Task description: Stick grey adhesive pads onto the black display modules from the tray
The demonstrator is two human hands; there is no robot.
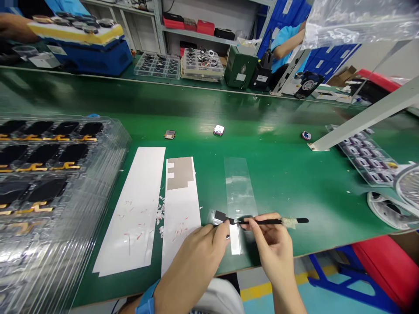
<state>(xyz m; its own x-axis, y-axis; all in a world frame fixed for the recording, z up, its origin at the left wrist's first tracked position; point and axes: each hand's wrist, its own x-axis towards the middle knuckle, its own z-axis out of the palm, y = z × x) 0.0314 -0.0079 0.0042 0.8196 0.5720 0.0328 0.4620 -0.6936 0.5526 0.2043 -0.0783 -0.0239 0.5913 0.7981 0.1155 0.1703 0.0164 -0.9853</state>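
My left hand [204, 246] is closed, thumb and fingers pinching a small flat part with a black rectangular piece [221, 216] on it. Most of that part is hidden behind the fingers. In a pinch grip, my right hand [276, 244] holds a slim black pen-like tool [271, 221] with pale tape [289, 223] wrapped round its rear. Its thin tip points left and meets the edge of the part near my left thumb. Beneath both hands lies a clear plastic strip [240, 187], with a white strip [235, 240] at its near end.
Stacked clear trays [108, 144] of black screens stand left. Two white sheets [140, 205] [180, 209] lie beside them, with paper scraps [160, 213] between. Small devices [169, 134] [218, 130] [306, 135] sit farther back. A white post [360, 117] and parts tray [366, 155] stand right. Co-workers' arms show behind.
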